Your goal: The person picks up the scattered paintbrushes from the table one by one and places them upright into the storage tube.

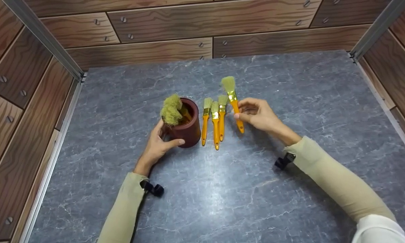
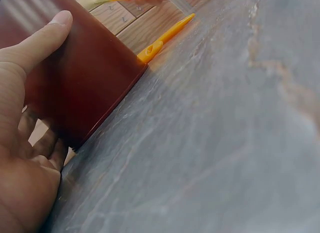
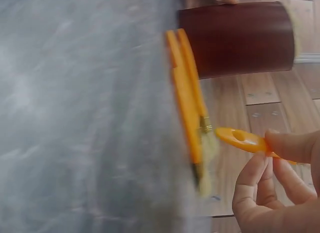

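Note:
A dark red-brown cylindrical cup (image 1: 188, 136) stands on the table, with bushy-bristled paintbrushes (image 1: 171, 109) leaning in it, bristles up. My left hand (image 1: 154, 143) holds the cup from the left, thumb on the near side; its other fingers are partly hidden behind the wall. In the right hand (image 1: 261, 116), thumb and fingers pinch the orange handle of a paintbrush (image 1: 232, 96) above the table, bristles pointing away. Between cup and right hand lie three more paintbrushes (image 1: 216, 125) side by side. The right wrist view shows the pinched handle end (image 3: 242, 139) close to them.
The grey marbled table (image 1: 205, 199) stretches around the hands. Wood-patterned panels (image 1: 161, 25) enclose it at the back and sides, with metal posts (image 1: 45, 37) at the far corners.

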The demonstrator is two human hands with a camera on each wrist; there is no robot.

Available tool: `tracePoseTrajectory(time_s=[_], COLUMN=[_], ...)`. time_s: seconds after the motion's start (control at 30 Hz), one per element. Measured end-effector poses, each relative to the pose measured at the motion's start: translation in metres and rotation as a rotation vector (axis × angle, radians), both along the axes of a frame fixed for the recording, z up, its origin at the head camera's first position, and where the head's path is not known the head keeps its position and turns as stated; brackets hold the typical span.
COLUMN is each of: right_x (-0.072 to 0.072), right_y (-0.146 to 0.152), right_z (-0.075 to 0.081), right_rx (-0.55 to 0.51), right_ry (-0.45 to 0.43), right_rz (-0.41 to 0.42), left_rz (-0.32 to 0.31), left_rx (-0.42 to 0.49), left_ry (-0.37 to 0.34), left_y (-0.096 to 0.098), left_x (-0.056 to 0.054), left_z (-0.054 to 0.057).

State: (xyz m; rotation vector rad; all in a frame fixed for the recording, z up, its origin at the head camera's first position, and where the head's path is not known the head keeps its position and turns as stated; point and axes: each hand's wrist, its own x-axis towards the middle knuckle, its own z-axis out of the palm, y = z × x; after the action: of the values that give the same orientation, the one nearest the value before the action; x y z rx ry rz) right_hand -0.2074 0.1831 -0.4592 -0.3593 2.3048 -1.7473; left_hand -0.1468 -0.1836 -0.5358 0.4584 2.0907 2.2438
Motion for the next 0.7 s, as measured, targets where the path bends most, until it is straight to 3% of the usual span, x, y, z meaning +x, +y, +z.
tracePoseTrajectory(time_s=[0.33,0.7], right_x=[0.006,0.009], right_y=[-0.010,-0.043], right_z=[0.038,0.069], right_rx=[-0.108,-0.190], right_ry=[0.036,0.186], right_rz=[0.062,0.137], left_rz=[0.006,0.002], left_rx=[-0.016,-0.018], left_ry=[0.017,-0.004], left_y=[0.000,0.000], left_x=[-0.001,0.000], left_z=[0.000,0.000])
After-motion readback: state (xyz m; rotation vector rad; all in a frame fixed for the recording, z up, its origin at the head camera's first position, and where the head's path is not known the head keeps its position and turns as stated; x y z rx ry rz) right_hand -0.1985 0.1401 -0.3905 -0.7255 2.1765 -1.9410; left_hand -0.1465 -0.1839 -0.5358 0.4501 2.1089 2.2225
